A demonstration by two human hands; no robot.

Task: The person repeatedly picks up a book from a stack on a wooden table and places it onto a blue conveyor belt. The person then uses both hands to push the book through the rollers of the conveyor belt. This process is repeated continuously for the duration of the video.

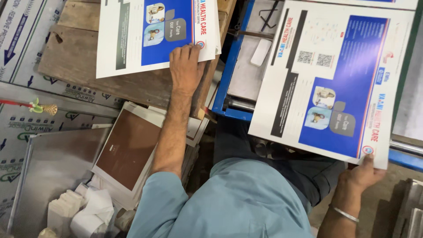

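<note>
Here we press our left hand (186, 66) flat, fingers spread and gripping nothing, on the lower corner of a stack of printed sheets (154, 33) lying on a worn wooden board (83, 61). Our right hand (359, 176), a metal bangle (344, 213) at its wrist, pinches the near corner of a blue-and-white printed sheet (335, 79), holding it over the blue-framed machine bed (246, 66). A brown-covered pad (128, 147) lies beside our left forearm.

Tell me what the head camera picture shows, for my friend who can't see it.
A person in a light blue shirt handles blue-and-white printed sheets: the left hand presses on a stack of sheets on a wooden board, while the right hand holds another printed sheet by its corner over a blue-framed machine.
</note>
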